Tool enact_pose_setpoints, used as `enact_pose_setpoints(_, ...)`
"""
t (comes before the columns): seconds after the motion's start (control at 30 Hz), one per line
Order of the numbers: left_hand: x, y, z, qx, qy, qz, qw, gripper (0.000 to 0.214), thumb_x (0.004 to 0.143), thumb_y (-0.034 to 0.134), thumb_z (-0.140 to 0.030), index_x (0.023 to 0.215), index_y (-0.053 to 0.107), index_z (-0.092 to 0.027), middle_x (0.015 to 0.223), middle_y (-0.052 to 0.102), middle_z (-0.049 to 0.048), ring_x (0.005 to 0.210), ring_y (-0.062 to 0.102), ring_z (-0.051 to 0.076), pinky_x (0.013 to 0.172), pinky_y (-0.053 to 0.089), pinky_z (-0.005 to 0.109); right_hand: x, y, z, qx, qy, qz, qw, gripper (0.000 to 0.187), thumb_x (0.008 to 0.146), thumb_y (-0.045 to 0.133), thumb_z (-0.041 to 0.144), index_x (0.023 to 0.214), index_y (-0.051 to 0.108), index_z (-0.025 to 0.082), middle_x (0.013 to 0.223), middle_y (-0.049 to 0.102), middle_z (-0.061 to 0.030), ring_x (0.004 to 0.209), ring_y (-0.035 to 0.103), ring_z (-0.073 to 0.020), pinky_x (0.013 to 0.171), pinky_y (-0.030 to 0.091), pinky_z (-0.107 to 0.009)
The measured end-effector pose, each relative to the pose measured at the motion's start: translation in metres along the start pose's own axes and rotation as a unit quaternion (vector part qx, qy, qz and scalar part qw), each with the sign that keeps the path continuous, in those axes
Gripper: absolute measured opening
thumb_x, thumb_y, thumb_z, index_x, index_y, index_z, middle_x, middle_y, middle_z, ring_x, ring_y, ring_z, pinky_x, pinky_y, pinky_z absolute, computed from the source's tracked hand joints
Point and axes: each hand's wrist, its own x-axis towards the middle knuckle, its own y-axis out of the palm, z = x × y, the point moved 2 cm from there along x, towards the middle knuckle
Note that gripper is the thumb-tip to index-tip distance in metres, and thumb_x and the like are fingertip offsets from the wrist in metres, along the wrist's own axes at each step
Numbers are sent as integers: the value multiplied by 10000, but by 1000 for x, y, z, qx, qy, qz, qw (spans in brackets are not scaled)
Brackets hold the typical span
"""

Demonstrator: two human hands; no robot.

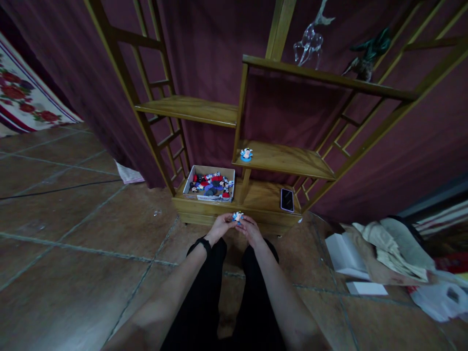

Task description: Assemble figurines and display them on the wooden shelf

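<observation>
A small figurine (238,217) in white, pink and blue is held between my two hands, in front of the wooden shelf unit. The fingers of my left hand (222,226) pinch it from the left, and a black band sits on that wrist. From the other side my right hand (250,230) grips it too. A similar figurine (246,154) on a blue base stands at the left end of the middle shelf (285,158). Left of my hands, an open cardboard box (190,195) holds several small figures in red, black, purple and white, lying jumbled.
A phone (287,200) lies on the lowest shelf at the right. On the upper shelf stand a clear glass deer (310,43) and a dark green statuette (369,53). White boxes (345,256), cloth (391,248) and a plastic bag (440,295) are on the floor at right.
</observation>
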Motion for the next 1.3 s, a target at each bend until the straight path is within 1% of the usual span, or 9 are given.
enact_pose_setpoints(0.1, 0, 1, 0, -4, -6, 10, 1000, 351, 572, 718, -243, 900, 651, -139, 829, 667, 58, 747, 589, 164, 704, 452, 282, -1, 1, 1, -1, 8, 11, 1000, 309, 582, 741, 277, 852, 614, 195, 825, 681, -12, 738, 643, -152, 786, 500, -333)
enact_pose_setpoints(0.2, -1, 1, -2, -10, -12, 18, 1000, 352, 579, 711, -254, 906, 651, -140, 802, 663, 50, 712, 582, 154, 683, 449, 274, -2, 1, 2, 4, 11, 9, 1000, 311, 576, 740, 250, 856, 621, 187, 803, 684, -15, 722, 643, -149, 797, 495, -330)
enact_pose_setpoints(0.4, -3, 1, -5, -12, -8, 27, 1000, 356, 565, 723, -244, 899, 659, -138, 828, 671, 56, 769, 592, 177, 740, 449, 304, -2, 1, 4, 4, 3, 3, 1000, 283, 562, 734, 220, 821, 626, 186, 789, 684, -8, 737, 641, -155, 791, 498, -332)
enact_pose_setpoints(0.5, -2, 1, -4, -3, 2, 31, 1000, 387, 551, 737, -246, 914, 661, -138, 865, 673, 58, 798, 595, 182, 781, 439, 319, -1, 0, 2, 5, 1, -7, 1000, 274, 561, 731, 236, 808, 622, 187, 803, 686, -11, 754, 643, -165, 789, 501, -343)
enact_pose_setpoints(0.63, 1, 1, 0, -4, 4, 42, 999, 397, 555, 740, -250, 925, 658, -130, 873, 673, 62, 785, 596, 179, 791, 438, 331, 1, -1, 0, 13, -7, -10, 1000, 264, 567, 728, 242, 801, 622, 181, 792, 687, -16, 736, 648, -168, 784, 505, -348)
enact_pose_setpoints(0.8, 2, 0, 1, -2, 4, 35, 999, 387, 554, 739, -217, 924, 658, -137, 895, 671, 61, 800, 590, 173, 792, 439, 318, 0, -1, 2, 11, -6, -8, 1000, 255, 573, 722, 227, 806, 628, 184, 775, 690, -19, 742, 654, -174, 781, 507, -348)
enact_pose_setpoints(0.97, 1, 0, 1, -4, 6, 30, 1000, 360, 570, 727, -214, 914, 657, -137, 854, 672, 52, 773, 591, 165, 777, 443, 311, -1, -1, 4, 11, -6, -11, 1000, 283, 566, 730, 230, 824, 625, 180, 796, 694, -31, 769, 656, -187, 782, 510, -351)
enact_pose_setpoints(1.17, 1, 3, 2, -30, 15, 23, 999, 405, 542, 734, -184, 933, 637, -145, 861, 673, 43, 770, 594, 163, 759, 451, 305, 1, -5, 1, 12, -23, -20, 999, 295, 587, 736, 273, 848, 629, 188, 848, 693, -39, 785, 654, -185, 801, 504, -357)
enact_pose_setpoints(1.3, 1, 3, 3, -27, 15, 11, 999, 384, 535, 734, -170, 902, 627, -143, 807, 666, 28, 726, 590, 148, 746, 454, 300, 1, -7, 1, 5, -29, -9, 1000, 310, 585, 742, 286, 860, 635, 194, 893, 688, -41, 815, 649, -189, 814, 498, -361)
